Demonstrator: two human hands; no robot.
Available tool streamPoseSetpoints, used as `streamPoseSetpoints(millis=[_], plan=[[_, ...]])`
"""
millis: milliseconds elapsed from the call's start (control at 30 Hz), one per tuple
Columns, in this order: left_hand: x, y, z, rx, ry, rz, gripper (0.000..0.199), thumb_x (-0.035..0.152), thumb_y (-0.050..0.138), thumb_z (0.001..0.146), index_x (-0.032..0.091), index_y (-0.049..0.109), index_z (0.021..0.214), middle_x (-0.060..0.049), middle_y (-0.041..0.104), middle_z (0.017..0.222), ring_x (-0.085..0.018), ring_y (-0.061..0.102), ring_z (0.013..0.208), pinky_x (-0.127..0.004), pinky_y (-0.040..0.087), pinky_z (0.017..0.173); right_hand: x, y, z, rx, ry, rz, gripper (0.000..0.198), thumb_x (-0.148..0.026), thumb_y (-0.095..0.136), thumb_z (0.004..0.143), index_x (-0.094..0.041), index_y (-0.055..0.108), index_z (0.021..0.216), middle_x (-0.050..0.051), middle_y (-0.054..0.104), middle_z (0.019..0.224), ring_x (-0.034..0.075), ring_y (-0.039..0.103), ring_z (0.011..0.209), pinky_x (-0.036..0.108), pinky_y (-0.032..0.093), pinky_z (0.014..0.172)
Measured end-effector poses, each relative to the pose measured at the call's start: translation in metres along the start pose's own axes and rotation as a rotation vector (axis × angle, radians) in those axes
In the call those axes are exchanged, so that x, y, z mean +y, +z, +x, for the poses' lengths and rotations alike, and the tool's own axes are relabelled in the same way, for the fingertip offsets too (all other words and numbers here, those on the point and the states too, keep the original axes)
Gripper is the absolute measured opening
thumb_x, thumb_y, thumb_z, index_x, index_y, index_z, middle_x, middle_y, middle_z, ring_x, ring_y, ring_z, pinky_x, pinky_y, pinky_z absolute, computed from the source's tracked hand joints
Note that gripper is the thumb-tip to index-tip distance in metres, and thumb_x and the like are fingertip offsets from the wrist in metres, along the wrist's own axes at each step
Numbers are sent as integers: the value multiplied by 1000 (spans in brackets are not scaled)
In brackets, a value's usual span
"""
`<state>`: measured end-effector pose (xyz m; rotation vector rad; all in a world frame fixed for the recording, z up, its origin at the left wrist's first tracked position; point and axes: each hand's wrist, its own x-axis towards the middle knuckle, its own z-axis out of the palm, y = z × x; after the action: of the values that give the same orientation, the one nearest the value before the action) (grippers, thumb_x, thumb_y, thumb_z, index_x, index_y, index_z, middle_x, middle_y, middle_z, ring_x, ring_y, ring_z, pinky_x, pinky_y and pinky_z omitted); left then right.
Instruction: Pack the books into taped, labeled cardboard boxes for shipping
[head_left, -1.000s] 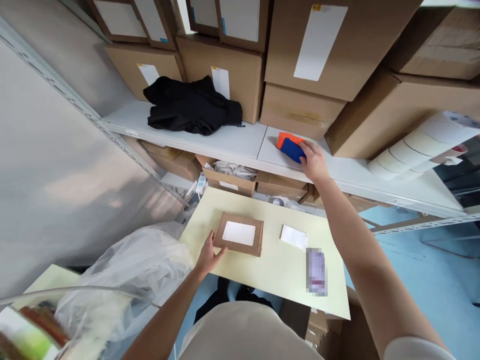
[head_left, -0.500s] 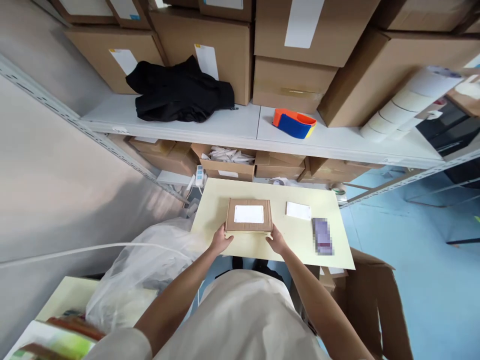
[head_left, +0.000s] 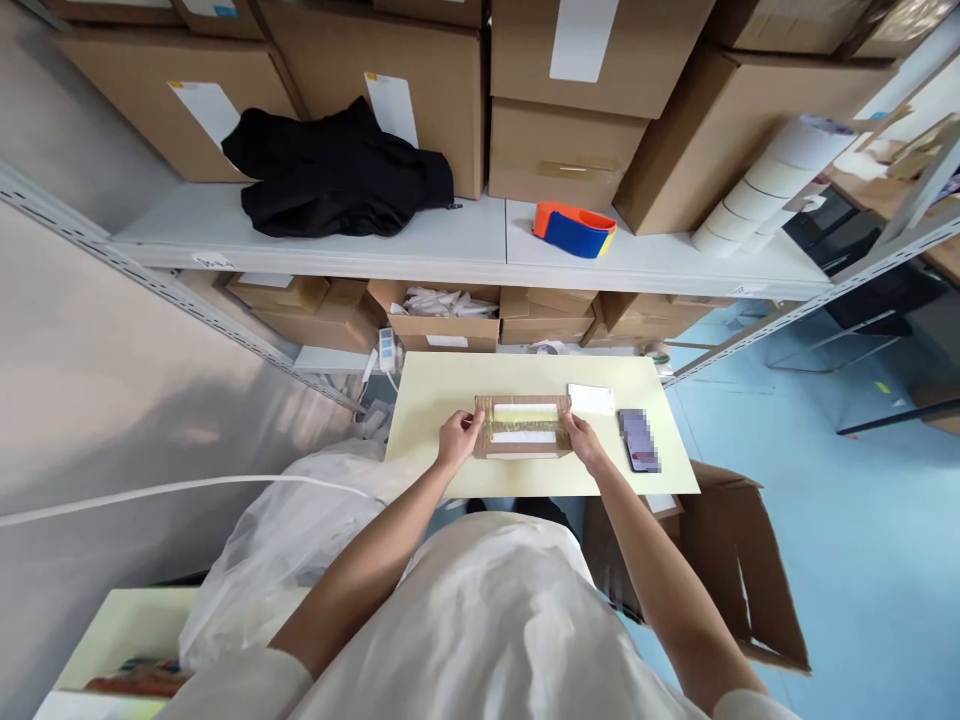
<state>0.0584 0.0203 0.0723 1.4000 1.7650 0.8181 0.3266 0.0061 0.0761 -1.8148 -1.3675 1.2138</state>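
Note:
Between my two hands is a small cardboard box (head_left: pixel 523 450), its taped face with white label areas turned toward me. Shiny tape runs across the middle of that face. My left hand (head_left: pixel 459 438) grips the box's left end, thumb on the near face. At the opposite end, my right hand (head_left: pixel 583 440) holds it the same way. Just right of the box lies a white card or pad (head_left: pixel 590 399). Beyond my right hand rests a phone-like dark object (head_left: pixel 638 440), blurred out, on the pale yellow table (head_left: pixel 431 375).
Behind the table rises a grey shelf (head_left: pixel 465 245) with large cartons (head_left: pixel 570 150), a black garment (head_left: pixel 337 180), an orange-and-blue strap (head_left: pixel 574 230) and white rolls (head_left: pixel 772 185). Clear plastic sheeting (head_left: pixel 277 540) hangs at left. An open carton (head_left: pixel 735 560) stands on the floor at right.
The box has been tipped over so that a taped side faces me instead of the plain labelled top. Both hands have moved up its ends and right with it. The view has shifted slightly.

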Motion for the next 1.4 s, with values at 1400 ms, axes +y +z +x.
streamPoseSetpoints(millis=[1400], plan=[[110, 145, 77, -159, 344, 568, 13, 28, 53, 85, 22, 61, 94, -5, 68, 105, -22, 58, 102, -37, 40, 87, 110, -42, 109, 332, 29, -658, 38, -26, 37, 92, -20, 55, 124, 11, 55, 133, 25, 44, 124, 46, 27, 102]])
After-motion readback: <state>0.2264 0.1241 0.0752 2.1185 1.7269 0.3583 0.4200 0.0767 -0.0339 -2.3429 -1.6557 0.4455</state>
